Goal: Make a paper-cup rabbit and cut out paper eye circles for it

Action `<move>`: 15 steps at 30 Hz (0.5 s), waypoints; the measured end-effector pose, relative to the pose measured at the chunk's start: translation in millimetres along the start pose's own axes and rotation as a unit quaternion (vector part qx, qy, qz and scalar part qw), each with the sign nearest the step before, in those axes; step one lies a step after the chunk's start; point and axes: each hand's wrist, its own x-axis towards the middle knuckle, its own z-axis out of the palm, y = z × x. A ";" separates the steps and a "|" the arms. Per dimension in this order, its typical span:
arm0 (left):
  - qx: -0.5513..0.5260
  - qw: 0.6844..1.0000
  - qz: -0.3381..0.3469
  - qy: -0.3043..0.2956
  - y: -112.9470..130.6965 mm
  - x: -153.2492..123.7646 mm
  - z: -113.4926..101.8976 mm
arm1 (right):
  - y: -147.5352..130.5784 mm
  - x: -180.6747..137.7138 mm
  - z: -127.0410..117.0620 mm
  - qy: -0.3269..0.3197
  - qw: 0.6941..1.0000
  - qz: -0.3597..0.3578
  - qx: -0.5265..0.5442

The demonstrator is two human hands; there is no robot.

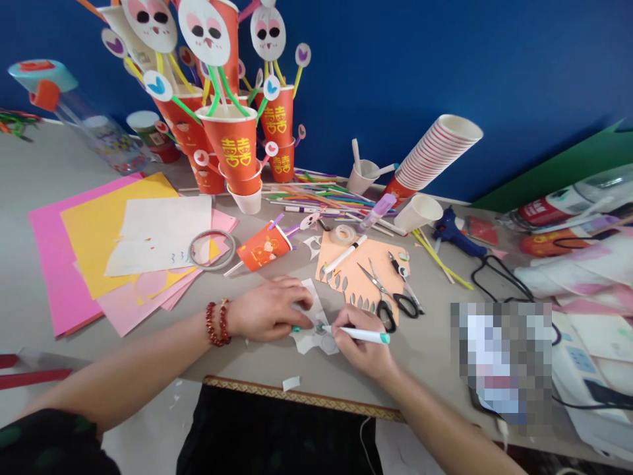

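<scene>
My left hand, with a red bead bracelet at the wrist, lies fingers together on a white cut paper piece at the table's near edge and pins it down. My right hand is closed round a white marker with a teal end. The marker's tip touches a small round object on the paper, close to my left fingertips.
Scissors and an orange sheet with leaf cut-outs lie just beyond my hands. A tipped red cup, a tape ring, coloured paper sheets, decorated red cups with straws, a cup stack and a blue glue gun crowd the table.
</scene>
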 end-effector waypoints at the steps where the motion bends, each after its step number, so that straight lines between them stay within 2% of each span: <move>1: 0.000 1.000 -0.001 -0.001 0.1 0.0 0.0 | -0.2 0.0 -0.3 0.003 1.000 -0.001 -0.001; 15: 0.003 1.000 -0.003 -0.006 0.4 0.0 -0.1 | -3.7 1.0 -0.8 0.008 1.000 -0.010 0.001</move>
